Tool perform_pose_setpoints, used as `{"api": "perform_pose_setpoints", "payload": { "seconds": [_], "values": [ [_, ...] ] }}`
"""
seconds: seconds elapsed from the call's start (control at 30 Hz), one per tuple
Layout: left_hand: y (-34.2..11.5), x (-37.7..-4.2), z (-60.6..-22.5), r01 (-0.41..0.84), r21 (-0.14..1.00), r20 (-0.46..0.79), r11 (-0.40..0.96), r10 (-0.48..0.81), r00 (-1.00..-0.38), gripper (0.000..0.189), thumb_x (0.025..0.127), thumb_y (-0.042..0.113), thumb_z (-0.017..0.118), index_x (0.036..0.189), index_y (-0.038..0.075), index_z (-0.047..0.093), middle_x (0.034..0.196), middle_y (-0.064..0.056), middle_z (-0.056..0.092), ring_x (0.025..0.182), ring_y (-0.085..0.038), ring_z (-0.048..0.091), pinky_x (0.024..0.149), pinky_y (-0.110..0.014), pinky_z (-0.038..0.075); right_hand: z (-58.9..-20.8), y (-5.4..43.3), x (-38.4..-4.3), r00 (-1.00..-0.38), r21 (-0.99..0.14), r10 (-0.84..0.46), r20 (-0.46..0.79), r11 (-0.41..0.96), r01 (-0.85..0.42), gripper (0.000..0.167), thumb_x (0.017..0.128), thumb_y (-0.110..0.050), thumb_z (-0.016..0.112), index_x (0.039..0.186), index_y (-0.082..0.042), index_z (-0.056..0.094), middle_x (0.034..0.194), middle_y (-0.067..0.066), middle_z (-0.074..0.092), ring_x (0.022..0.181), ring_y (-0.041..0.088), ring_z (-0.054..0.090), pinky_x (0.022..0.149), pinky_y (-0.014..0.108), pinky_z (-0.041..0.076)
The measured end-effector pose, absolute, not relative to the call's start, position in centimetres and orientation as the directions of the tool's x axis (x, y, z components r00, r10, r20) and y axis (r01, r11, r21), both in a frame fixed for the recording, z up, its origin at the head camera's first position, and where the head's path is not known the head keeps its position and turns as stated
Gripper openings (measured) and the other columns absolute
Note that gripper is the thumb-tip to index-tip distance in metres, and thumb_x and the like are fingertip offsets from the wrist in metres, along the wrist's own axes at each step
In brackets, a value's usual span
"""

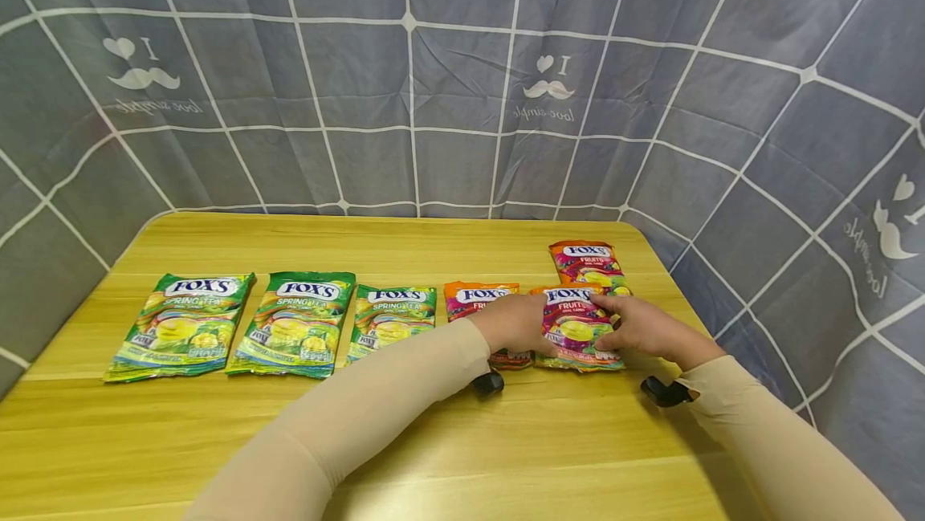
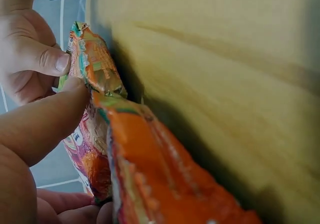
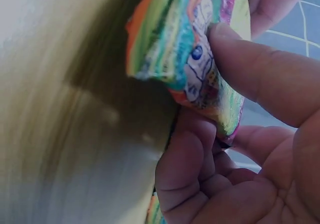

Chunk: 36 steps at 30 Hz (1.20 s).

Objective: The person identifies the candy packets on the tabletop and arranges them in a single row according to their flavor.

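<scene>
In the head view, both hands hold an orange and purple Fox's Fruits candy bag (image 1: 576, 330) by its two sides. My left hand (image 1: 515, 322) grips its left edge and partly covers another Fruits bag (image 1: 482, 294) beside it. On the right edge, my right hand (image 1: 646, 330) pinches with the thumb in front and fingers behind. The left wrist view has the held bag (image 2: 90, 154) between the left thumb and fingers (image 2: 45, 124). The right thumb (image 3: 265, 74) presses on the bag's printed face (image 3: 200, 59) in the right wrist view.
A third Fruits bag (image 1: 587, 258) lies behind the held one, partly hidden. Three green Spring Tea candy bags (image 1: 181, 328), (image 1: 296, 324), (image 1: 393, 312) lie in a row to the left on the wooden table (image 1: 462, 457). A grey checked curtain (image 1: 462, 79) surrounds the table's back and sides.
</scene>
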State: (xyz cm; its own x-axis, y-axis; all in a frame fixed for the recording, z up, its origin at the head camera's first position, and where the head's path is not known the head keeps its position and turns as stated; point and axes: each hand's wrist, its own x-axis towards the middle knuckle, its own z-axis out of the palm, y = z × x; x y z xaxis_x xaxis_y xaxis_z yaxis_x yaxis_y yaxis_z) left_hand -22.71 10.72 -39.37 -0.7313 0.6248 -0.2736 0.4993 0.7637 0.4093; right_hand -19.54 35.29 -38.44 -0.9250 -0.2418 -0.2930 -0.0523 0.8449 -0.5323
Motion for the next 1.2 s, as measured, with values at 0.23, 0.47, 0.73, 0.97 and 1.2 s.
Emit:
{"api": "perform_pose_setpoints", "payload": {
  "seconds": [0.23,0.47,0.73,0.97,1.2],
  "values": [
    [11.1,-22.8,-39.2,0.534,0.343,-0.296,0.773,0.629,-0.719,0.098,0.094,0.061,0.072,0.166,0.009,0.032,0.162,-0.005,0.051,0.142,-0.024,0.057,0.117,-0.037,0.048,-39.2,35.6,-20.0,-0.925,-0.553,-0.242,-0.292,0.832,-0.043,0.094,0.085,-0.016,0.088,0.161,0.006,0.035,0.130,0.028,0.064,0.107,0.029,0.064,0.089,0.034,0.052],
    [11.5,-22.8,-39.4,0.552,0.273,-0.309,0.788,0.615,-0.726,0.098,0.094,0.064,0.070,0.166,0.010,0.032,0.164,-0.003,0.049,0.141,-0.023,0.058,0.115,-0.037,0.049,-39.3,35.7,-20.6,-0.920,-0.500,-0.256,-0.297,0.863,-0.078,0.092,0.087,-0.019,0.087,0.161,0.003,0.036,0.144,0.034,0.056,0.121,0.038,0.059,0.105,0.051,0.050],
    [11.2,-23.0,-39.5,0.498,0.358,-0.302,0.790,0.602,-0.739,0.092,0.093,0.064,0.071,0.163,0.013,0.041,0.158,-0.005,0.056,0.142,-0.025,0.057,0.117,-0.039,0.048,-38.8,35.3,-20.7,-0.902,-0.428,-0.282,-0.326,0.895,-0.125,0.090,0.088,-0.024,0.087,0.159,0.003,0.040,0.158,0.033,0.045,0.140,0.051,0.047,0.116,0.067,0.039],
    [10.7,-23.4,-39.4,0.480,0.386,-0.287,0.788,0.597,-0.749,0.089,0.091,0.064,0.073,0.161,0.016,0.046,0.166,-0.011,0.044,0.156,-0.032,0.038,0.122,-0.044,0.043,-38.7,35.1,-20.8,-0.884,-0.415,-0.318,-0.343,0.895,-0.161,0.089,0.088,-0.024,0.086,0.158,0.006,0.040,0.158,0.033,0.045,0.141,0.051,0.047,0.118,0.066,0.037],
    [10.4,-23.3,-39.7,0.493,0.395,-0.294,0.775,0.615,-0.731,0.097,0.091,0.062,0.075,0.166,0.014,0.036,0.168,-0.012,0.040,0.154,-0.029,0.042,0.124,-0.043,0.041,-38.9,34.9,-21.0,-0.883,-0.401,-0.312,-0.352,0.902,-0.159,0.090,0.089,-0.026,0.086,0.159,0.003,0.039,0.157,0.032,0.047,0.139,0.048,0.050,0.118,0.065,0.038]
  ]
}}
